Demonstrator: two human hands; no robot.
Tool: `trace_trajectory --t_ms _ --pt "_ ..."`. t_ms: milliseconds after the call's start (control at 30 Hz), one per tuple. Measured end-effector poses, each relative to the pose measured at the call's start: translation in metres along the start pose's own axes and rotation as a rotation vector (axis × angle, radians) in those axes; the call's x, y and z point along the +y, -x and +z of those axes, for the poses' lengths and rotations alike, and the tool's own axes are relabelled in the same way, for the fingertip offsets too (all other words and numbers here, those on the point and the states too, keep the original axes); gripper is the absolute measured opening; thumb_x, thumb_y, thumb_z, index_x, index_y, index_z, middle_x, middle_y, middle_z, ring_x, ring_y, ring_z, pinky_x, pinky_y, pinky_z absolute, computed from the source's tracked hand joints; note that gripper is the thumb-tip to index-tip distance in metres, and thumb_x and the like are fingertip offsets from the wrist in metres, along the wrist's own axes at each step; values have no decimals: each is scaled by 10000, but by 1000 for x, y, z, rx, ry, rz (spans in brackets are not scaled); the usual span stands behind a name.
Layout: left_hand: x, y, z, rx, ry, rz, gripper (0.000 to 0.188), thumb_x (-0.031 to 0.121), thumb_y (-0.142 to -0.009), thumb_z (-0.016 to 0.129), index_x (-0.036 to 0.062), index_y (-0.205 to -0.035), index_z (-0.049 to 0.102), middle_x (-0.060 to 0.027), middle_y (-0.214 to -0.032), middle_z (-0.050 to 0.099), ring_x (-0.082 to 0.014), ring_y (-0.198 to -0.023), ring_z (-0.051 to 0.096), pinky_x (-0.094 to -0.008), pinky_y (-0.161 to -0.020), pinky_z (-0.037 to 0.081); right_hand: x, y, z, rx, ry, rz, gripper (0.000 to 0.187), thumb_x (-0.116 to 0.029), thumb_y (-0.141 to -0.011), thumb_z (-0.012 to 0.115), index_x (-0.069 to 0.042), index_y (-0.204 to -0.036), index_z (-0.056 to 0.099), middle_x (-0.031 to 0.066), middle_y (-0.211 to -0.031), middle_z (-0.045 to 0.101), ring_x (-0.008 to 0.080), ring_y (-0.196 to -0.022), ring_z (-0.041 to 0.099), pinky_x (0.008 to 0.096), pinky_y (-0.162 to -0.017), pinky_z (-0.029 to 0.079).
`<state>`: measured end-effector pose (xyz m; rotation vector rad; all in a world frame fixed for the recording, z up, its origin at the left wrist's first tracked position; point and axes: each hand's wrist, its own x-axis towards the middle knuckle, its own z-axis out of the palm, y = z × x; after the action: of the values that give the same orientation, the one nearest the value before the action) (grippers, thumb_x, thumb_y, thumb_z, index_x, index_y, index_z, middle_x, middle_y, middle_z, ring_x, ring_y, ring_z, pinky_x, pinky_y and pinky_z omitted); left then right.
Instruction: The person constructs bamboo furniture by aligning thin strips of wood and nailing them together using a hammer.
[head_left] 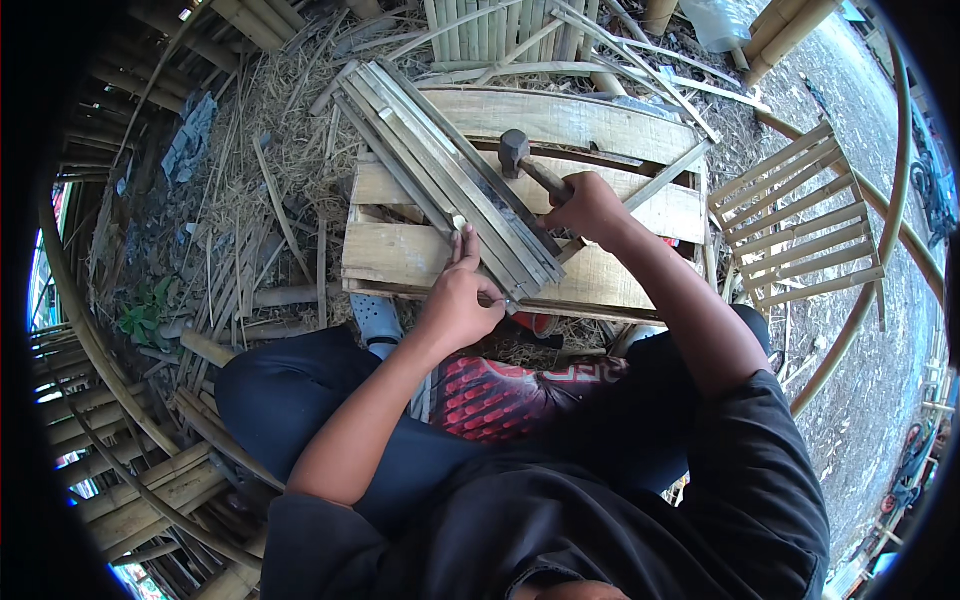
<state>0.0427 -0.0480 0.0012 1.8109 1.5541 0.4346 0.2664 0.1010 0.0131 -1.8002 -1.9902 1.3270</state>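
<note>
**Hammer held beside a bundle of long strips**

From my view, the nearest thing to a container is a clear plastic bag or bottle [715,25], cut off at the top edge; I can't make out any contents. Under the near edge of the slatted bench [400,250] sits a red round object [537,324], mostly hidden, so I can't say what it is. The bundle of long strips [440,170] lies slantwise on the bench, its near end partly covered by the left hand [465,302].

I see the right hand [592,208] closed around the handle of the hammer [538,173], its head just beside the strips. The left hand is loosely bent, two fingertips on the strips, thumb near their end; I cannot tell whether it pinches anything.
</note>
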Motion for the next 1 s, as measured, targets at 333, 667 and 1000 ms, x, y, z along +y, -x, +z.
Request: trace_trajectory --t_ms 333,667,1000 --pt "0 0 0 -3 -2 1 100 147 -805 801 55 -839 822 -322 -1689 143 -445 -1583 161 -422 -1255 272 3 -3 -2 -95 16 45 542 -229 -636 974 18 -1047 720 149 -971 742 255 -883 725 376 -780 575" --pt "0 0 1 7 0 6 85 141 -800 812 62 -831 821 -319 -1688 148 -445 -1581 167 -419 -1255 270 14 -11 -3 -140 25 -9 551 -214 -626 970 38 -1045 715 149 -958 739 264 -811 721 391 -728 575" --pt "-1 0 2 0 1 -8 90 142 -797 808 59 -831 818 -323 -1685 155 -442 -1584 156 -421 -1257 265 16 -5 1 -41 87 -129 381 -137 -665 951 -11 -872 657 78 -770 716 176 -735 687 349 -700 547"
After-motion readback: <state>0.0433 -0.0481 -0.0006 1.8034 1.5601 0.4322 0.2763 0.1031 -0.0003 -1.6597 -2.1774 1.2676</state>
